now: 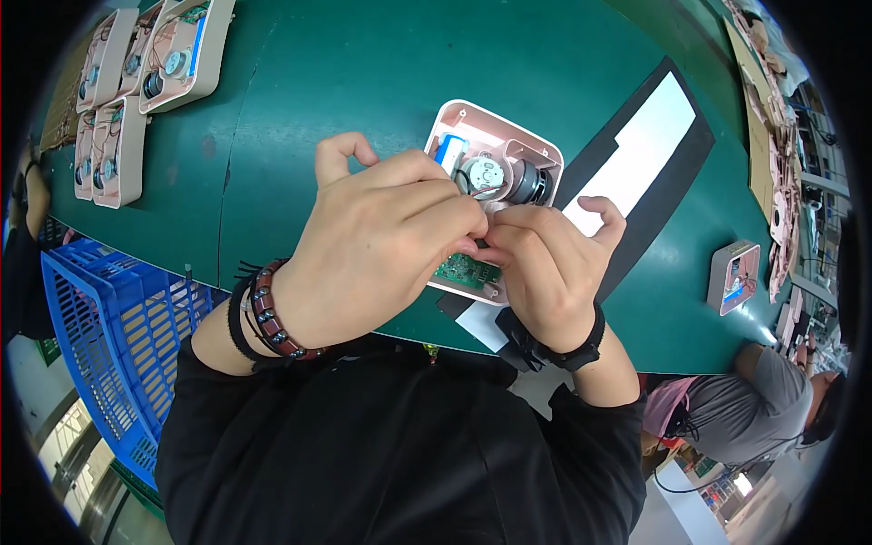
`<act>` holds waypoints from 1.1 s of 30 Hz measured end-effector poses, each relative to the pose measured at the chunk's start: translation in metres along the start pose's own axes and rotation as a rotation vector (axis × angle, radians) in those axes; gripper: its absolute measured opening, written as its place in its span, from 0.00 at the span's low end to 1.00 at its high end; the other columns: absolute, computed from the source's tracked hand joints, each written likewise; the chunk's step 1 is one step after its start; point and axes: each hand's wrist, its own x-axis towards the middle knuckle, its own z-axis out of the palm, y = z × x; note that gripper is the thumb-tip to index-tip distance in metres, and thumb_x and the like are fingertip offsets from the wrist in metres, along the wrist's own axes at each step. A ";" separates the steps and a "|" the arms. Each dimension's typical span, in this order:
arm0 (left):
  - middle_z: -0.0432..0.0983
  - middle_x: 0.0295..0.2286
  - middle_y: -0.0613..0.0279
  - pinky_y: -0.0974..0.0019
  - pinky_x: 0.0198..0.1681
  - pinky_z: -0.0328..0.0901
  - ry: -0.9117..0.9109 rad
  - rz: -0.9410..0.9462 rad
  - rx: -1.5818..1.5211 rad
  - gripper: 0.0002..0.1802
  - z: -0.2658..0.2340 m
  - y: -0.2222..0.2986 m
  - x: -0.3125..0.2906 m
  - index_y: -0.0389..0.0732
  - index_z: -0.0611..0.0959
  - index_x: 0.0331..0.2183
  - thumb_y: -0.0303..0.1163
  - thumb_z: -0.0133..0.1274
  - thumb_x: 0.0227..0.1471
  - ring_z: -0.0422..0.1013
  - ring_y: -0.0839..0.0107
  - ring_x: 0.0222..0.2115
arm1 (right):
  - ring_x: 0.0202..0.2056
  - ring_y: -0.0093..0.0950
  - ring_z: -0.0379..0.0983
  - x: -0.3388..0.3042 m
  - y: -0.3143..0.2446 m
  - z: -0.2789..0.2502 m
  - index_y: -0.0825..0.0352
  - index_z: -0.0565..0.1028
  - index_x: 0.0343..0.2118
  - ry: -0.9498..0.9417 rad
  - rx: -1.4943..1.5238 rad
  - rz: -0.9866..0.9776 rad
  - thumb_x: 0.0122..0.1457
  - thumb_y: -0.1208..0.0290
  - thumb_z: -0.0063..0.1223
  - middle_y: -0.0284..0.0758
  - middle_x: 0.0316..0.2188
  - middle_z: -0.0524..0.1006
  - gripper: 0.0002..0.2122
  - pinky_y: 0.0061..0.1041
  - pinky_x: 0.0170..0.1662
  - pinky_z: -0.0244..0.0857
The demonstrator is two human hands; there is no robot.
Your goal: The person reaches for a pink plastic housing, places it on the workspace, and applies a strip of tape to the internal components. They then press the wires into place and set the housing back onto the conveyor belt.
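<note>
In front of me on the green table lies an open pink plastic housing [541,143]. Inside it sit a blue battery [450,153], a round silver motor [484,175], a black cylindrical part [530,182] and, at the near end, a green circuit board [468,271]. My left hand [386,227] and my right hand [549,263] meet over the board, fingertips pinched close together. Thin wires run beside the motor toward the fingers. Whatever the fingertips grip is hidden between them.
Several similar pink housings [186,54] with parts inside stand at the far left. A black mat with a white sheet [649,136] lies right of my work. Another housing [734,277] sits at the right edge. A blue crate [109,336] is at left; a person [745,409] works at right.
</note>
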 end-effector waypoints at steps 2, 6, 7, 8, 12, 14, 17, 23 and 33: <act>0.76 0.25 0.73 0.57 0.40 0.48 0.001 0.002 -0.002 0.05 0.000 -0.001 0.000 0.48 0.80 0.25 0.29 0.62 0.44 0.71 0.74 0.34 | 0.28 0.21 0.72 -0.001 0.000 0.000 0.59 0.74 0.26 0.009 0.032 0.008 0.46 0.67 0.66 0.23 0.28 0.77 0.09 0.37 0.50 0.49; 0.76 0.25 0.73 0.56 0.40 0.48 -0.019 0.023 -0.003 0.05 0.000 0.000 0.001 0.48 0.80 0.25 0.28 0.62 0.43 0.71 0.73 0.33 | 0.30 0.21 0.73 -0.001 -0.001 -0.003 0.60 0.74 0.27 -0.029 0.028 0.043 0.45 0.67 0.67 0.24 0.28 0.77 0.10 0.36 0.52 0.48; 0.75 0.25 0.73 0.56 0.40 0.48 -0.028 0.016 -0.016 0.05 0.000 0.000 0.001 0.48 0.80 0.24 0.28 0.61 0.42 0.71 0.73 0.33 | 0.30 0.21 0.73 0.000 -0.002 -0.004 0.60 0.74 0.27 -0.027 0.026 0.042 0.45 0.67 0.67 0.24 0.28 0.77 0.10 0.36 0.52 0.48; 0.75 0.25 0.73 0.56 0.40 0.48 -0.038 0.010 -0.029 0.06 0.000 -0.001 0.001 0.48 0.80 0.24 0.28 0.61 0.42 0.71 0.73 0.33 | 0.30 0.21 0.72 0.000 -0.002 -0.004 0.59 0.74 0.26 -0.048 0.061 0.074 0.46 0.67 0.66 0.24 0.27 0.76 0.10 0.36 0.51 0.48; 0.75 0.25 0.73 0.56 0.39 0.48 -0.068 -0.010 -0.075 0.06 0.000 -0.002 0.000 0.47 0.79 0.24 0.28 0.61 0.42 0.71 0.73 0.33 | 0.29 0.22 0.70 -0.001 0.000 -0.005 0.59 0.74 0.26 -0.103 0.187 0.157 0.46 0.67 0.65 0.24 0.26 0.73 0.09 0.37 0.50 0.49; 0.75 0.24 0.73 0.57 0.39 0.48 -0.080 -0.017 -0.093 0.06 0.000 -0.004 0.001 0.47 0.79 0.24 0.28 0.61 0.42 0.71 0.73 0.33 | 0.30 0.24 0.70 -0.003 0.002 -0.003 0.59 0.74 0.27 -0.134 0.308 0.195 0.46 0.69 0.65 0.24 0.27 0.73 0.09 0.38 0.51 0.49; 0.75 0.24 0.72 0.57 0.39 0.48 -0.113 -0.054 -0.149 0.06 0.000 -0.007 0.003 0.47 0.79 0.25 0.28 0.62 0.42 0.71 0.73 0.32 | 0.30 0.24 0.70 0.000 0.003 -0.005 0.60 0.75 0.27 -0.148 0.356 0.232 0.47 0.71 0.64 0.24 0.27 0.73 0.07 0.38 0.51 0.49; 0.75 0.23 0.71 0.59 0.37 0.48 -0.142 -0.077 -0.119 0.07 0.001 -0.007 0.007 0.46 0.78 0.24 0.27 0.62 0.42 0.70 0.72 0.32 | 0.29 0.24 0.71 0.001 -0.002 -0.003 0.59 0.75 0.27 -0.099 0.245 0.189 0.48 0.74 0.62 0.24 0.27 0.74 0.06 0.38 0.53 0.50; 0.75 0.25 0.71 0.60 0.36 0.50 -0.139 -0.051 -0.035 0.07 0.010 -0.003 0.004 0.46 0.77 0.25 0.24 0.58 0.43 0.70 0.72 0.32 | 0.29 0.26 0.73 0.004 -0.006 -0.011 0.63 0.75 0.28 -0.250 0.263 0.295 0.48 0.81 0.59 0.27 0.28 0.76 0.06 0.37 0.55 0.52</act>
